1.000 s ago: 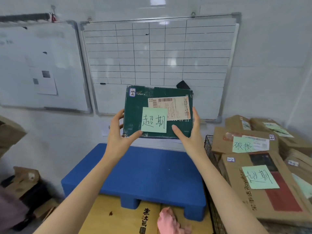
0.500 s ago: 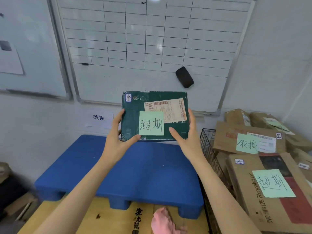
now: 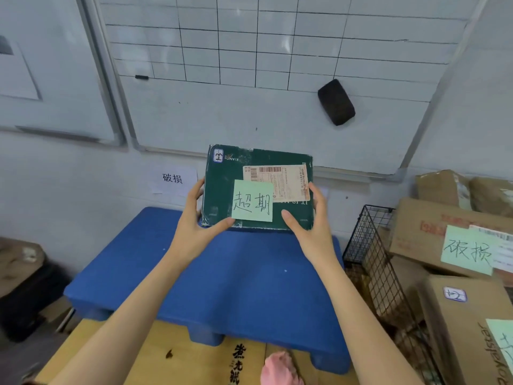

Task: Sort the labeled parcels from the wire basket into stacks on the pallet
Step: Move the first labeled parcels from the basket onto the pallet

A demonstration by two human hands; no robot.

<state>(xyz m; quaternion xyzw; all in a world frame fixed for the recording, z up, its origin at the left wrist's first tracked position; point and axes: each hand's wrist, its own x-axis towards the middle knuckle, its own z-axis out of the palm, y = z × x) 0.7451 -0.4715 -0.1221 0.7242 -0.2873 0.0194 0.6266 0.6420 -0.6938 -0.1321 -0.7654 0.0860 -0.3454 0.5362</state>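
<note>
You had the parcel [image 3: 258,187] in both hands. Left hand [image 3: 194,232] clamped its 9 o'clock edge and right hand [image 3: 315,232] its 3 o'clock edge, thumbs on the face, fingers wrapped behind.

The parcel stood tilted up, face toward you, over the pallet [image 3: 222,279] near its 12 o'clock rim. Its lower edge was close to the blue top; couldn't tell if it touched.

The note [image 3: 252,201] read 超期. The wall sign [image 3: 172,177] at 10 o'clock of the parcel read 破损, so that side was probably the wrong stack. Any matching sign may have been hidden behind the parcel.

The basket [image 3: 372,245] sat at 3 o'clock of the pallet, with a box [image 3: 416,232] noted 破损 in it.

How to do this step well:
- Pick the spot away from the 破损 sign.
- Set the lower edge down first, then tip the top away so the parcel lies flat, note up.
- Slide the back fingers out sideways as it flattens, or they get pinched.
- The left thumb sat just beside the note's corner, so don't drag it and peel the note.
- Square the parcel to the pallet rim and leave room for a second stack.
- The corners looked scuffed, so use light pressure only.
</note>
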